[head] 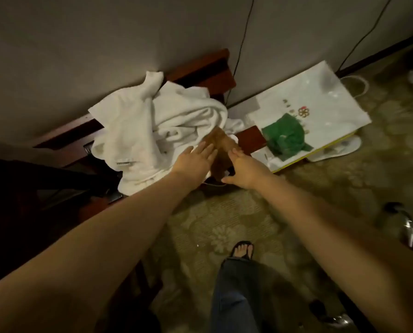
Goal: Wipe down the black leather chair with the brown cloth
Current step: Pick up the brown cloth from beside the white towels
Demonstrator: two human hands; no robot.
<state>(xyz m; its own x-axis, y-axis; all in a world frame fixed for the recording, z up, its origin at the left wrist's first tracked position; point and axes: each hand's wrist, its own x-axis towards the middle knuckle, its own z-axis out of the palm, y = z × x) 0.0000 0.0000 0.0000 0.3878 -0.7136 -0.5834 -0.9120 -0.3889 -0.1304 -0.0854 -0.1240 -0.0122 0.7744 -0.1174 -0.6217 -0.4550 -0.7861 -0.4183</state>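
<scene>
A brown cloth (pixel 221 150) lies at the right edge of a heap of white towels (pixel 157 131) on a low wooden rack. My left hand (pixel 195 159) reaches flat over the towels, fingers apart, its fingertips at the cloth's left side. My right hand (pixel 242 168) stretches to the cloth's right side with thumb spread; whether its fingers grip the cloth I cannot tell. At the lower right, a chrome and black chair base (pixel 402 224) shows partly; the black leather chair itself is outside the frame.
The dark wooden rack (pixel 207 68) stands against a grey wall. A white paper bag (pixel 315 106) with a green print leans beside it, a white slipper (pixel 340 147) under it. Two black cables (pixel 241 44) hang down the wall. Patterned carpet (pixel 224 224) covers the floor, my sandalled foot (pixel 242 249) on it.
</scene>
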